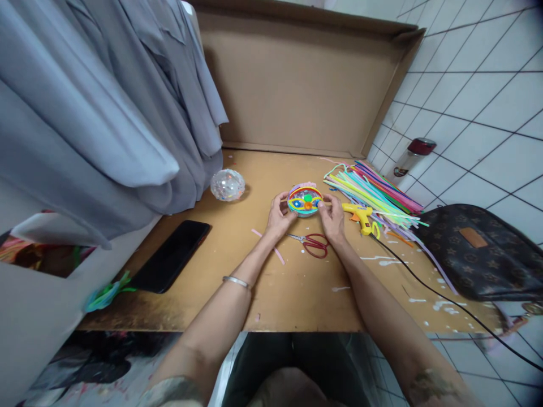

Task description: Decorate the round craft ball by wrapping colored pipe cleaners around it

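Note:
Between my two hands is a round ball (305,200) decorated with colourful pipe-cleaner strips, with yellow loops, blue spots and green and orange dots on its front. My left hand (279,215) grips its left side, and my right hand (332,217) grips its right side. Just below the ball, on the table, lie scissors with red handles (315,245). A thin pink strip (271,247) lies beside my left wrist. To the right of my right hand rests a yellow glue gun (362,216).
A clear ball (228,185) sits at the back left, and a black phone (172,257) lies nearer the front. Several colourful pipe cleaners (360,183) spread at the right beside a brown patterned bag (487,254). A black cord (407,268) crosses the table. Cardboard (292,85) stands behind.

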`<state>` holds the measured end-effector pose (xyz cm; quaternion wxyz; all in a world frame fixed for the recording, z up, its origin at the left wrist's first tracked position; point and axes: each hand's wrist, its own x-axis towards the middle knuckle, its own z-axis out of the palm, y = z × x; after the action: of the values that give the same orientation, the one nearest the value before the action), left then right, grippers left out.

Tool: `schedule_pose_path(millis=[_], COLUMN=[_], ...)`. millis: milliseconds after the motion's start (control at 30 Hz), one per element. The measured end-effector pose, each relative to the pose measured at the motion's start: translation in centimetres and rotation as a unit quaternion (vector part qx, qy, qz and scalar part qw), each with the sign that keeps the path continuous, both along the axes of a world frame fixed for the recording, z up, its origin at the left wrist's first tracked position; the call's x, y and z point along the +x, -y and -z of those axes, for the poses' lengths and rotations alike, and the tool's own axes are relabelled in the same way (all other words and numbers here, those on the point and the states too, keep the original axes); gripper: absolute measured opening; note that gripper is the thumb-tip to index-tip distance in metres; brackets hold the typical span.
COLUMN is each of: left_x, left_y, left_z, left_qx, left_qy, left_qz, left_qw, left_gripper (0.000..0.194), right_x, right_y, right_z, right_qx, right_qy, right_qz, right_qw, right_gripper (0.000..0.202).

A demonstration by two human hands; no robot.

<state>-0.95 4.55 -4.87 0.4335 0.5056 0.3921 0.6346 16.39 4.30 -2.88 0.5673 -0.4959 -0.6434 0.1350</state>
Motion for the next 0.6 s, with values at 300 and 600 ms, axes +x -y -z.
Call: schedule_pose_path(millis=[300, 600], left_x=[-0.1, 0.4], left_y=[0.7, 0.3], left_z=[-0.8, -0.8], left_qx=[-0.004, 0.0], left_qy=[0.01, -0.001], left_qz=[0.038, 0.049], left_qw=[0.999, 0.999], left_gripper=[0.06, 0.058], right_x=[-0.1, -0.2], right_y=[-0.3, -0.5], right_z=[0.4, 0.7], right_qx=[-0.01, -0.014], right_qy=[0.008, 0.009], right_qz=[0.003, -0.002], right_qw=[1.0, 1.0], right_gripper=[0.051, 0.048])
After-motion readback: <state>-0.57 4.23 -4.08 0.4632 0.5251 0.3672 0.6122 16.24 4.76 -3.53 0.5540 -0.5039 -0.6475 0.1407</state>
